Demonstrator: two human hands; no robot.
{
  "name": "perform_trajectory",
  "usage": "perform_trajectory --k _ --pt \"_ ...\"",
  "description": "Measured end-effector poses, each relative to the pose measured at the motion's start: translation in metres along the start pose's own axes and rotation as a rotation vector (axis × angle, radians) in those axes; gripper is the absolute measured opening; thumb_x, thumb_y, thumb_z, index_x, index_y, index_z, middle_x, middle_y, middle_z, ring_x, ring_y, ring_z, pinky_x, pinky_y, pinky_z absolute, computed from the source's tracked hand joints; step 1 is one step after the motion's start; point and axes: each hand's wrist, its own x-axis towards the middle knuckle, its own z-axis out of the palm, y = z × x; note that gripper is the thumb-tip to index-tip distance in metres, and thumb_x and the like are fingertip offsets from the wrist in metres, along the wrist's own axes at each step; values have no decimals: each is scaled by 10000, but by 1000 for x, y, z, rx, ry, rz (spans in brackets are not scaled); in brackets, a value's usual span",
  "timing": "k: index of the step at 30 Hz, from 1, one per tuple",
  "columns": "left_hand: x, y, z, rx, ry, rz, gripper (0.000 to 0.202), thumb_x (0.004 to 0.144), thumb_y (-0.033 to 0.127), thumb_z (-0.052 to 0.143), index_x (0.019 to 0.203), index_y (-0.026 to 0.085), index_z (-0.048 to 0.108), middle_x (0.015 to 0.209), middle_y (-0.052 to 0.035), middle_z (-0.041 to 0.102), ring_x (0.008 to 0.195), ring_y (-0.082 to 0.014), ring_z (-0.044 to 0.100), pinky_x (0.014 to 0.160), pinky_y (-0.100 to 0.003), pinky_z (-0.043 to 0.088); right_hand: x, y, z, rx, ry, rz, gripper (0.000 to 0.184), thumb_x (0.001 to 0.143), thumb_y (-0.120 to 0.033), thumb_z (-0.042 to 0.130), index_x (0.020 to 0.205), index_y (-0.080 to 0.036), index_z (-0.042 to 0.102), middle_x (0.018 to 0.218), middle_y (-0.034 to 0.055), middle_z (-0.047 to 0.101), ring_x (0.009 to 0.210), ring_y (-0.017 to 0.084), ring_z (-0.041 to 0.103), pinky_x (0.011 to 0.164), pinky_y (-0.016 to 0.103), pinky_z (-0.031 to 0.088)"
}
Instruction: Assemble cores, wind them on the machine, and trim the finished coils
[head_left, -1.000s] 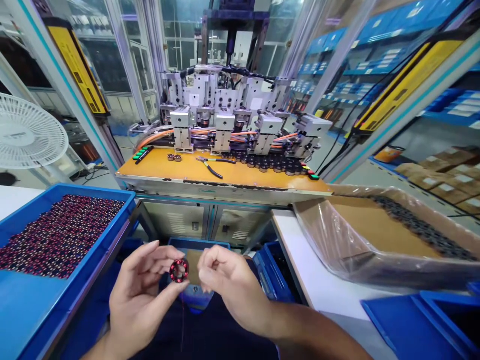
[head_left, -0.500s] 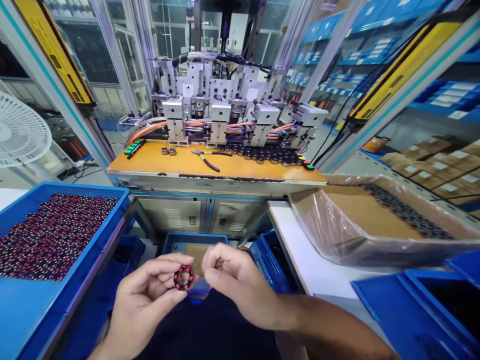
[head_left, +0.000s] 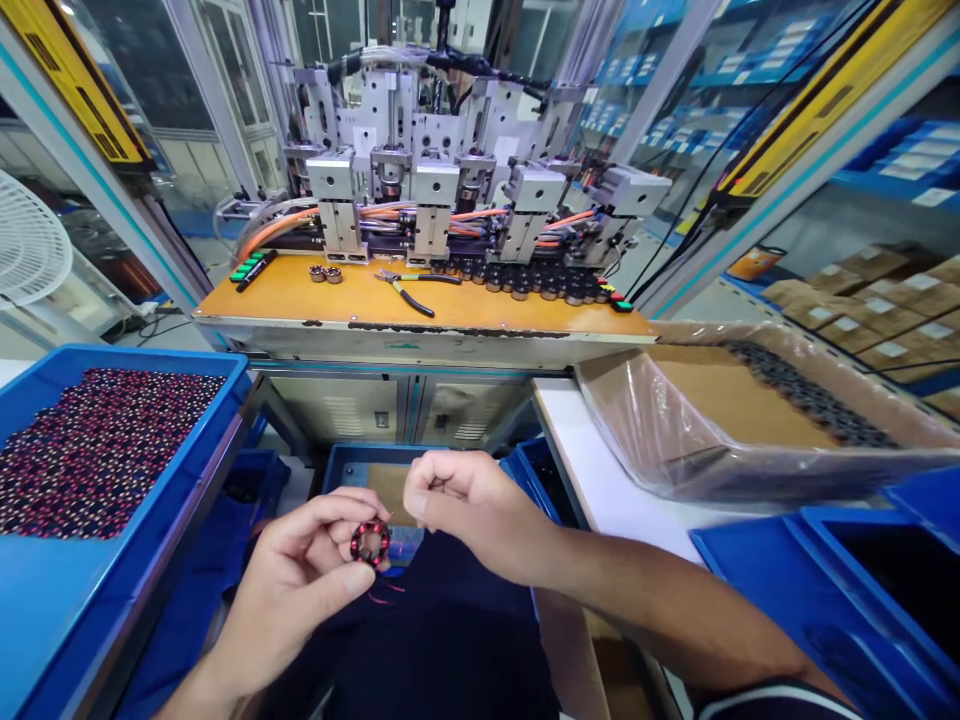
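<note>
Between the thumb and fingers of my left hand (head_left: 289, 580) is a small ring-shaped motor stator (head_left: 357, 546), black with red wire coils. Its open centre faces me, and thin reddish wire ends hang below it. Just to its right, my right hand (head_left: 484, 515) is closed in a pinch, thumb against the bent fingers. Whatever those fingertips hold, if anything, is too small to make out. Both hands are above my dark-clothed lap, in front of a blue bin (head_left: 341, 462).
A blue tray (head_left: 244, 365) full of similar stators stands left. On the machine's orange worktop (head_left: 285, 310) lie cutting pliers (head_left: 411, 298), a marker (head_left: 255, 272), a few copper-coloured rings (head_left: 325, 274) and several black round parts (head_left: 525, 284). A plastic-lined carton (head_left: 675, 450) sits right.
The camera view has tilted down slightly. My right hand has shifted up and a little away from the stator, and reddish wire ends now show below the stator, still in my left hand.
</note>
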Motion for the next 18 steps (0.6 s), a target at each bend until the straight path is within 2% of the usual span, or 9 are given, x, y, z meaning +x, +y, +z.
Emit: perform_trajectory --k 3,7,12,15,18 --pt "2 -2 0 -16 17 -25 242 755 199 807 984 267 770 1104 -63 698 984 -195 686 789 -221 561 -5 0 2 46 -35 32 284 782 -393 697 733 -149 560 639 -31 521 588 82 439 545 217 345" --pt "5 0 8 -49 59 -48 246 714 205 839 950 258 790 1076 -65 723 945 -190 709 789 -219 567 -9 3 6 146 -91 62 252 762 -340 727 736 -133 587 683 -14 579 615 77 485 604 219 387" --pt "5 8 18 -161 166 -131 257 641 273 896 873 226 795 976 -60 742 794 -157 707 731 -222 566 -12 11 -11 43 -79 47 256 778 -339 717 687 -144 579 624 -35 536 577 72 457 572 214 382" --pt "5 12 19 -220 149 -157 269 614 295 912 842 209 799 942 -55 723 792 -175 714 762 -257 570 -11 7 -26 -58 -38 -26 261 797 -357 725 713 -149 592 673 -16 562 610 87 485 570 218 398" --pt "5 15 22 -274 114 -216 299 578 294 930 835 202 808 973 -46 705 716 -156 707 705 -259 577 -7 -4 -33 -198 -36 -214 204 794 -312 755 854 -148 650 795 10 604 688 104 531 645 241 453"
